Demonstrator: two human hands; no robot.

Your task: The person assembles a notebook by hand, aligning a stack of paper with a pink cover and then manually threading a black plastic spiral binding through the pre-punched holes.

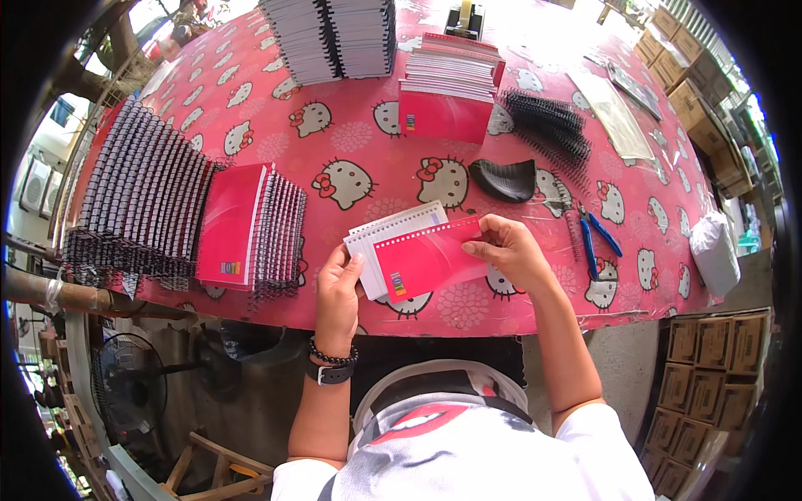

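Pinching a red punched cover [430,260] at its right end between closed thumb and fingers, the right hand [505,249] holds it overlapping white punched sheets [365,257]; the left hand [338,280] clasps the sheets' left edge, thumb on top. Cover and sheets are above the near part of the pink table [543,319]. Blue-handled pliers [591,242] lie to the right, spiral-bound notebooks [230,225] to the left. Farther off are black coils [551,129] and red booklets [447,115].
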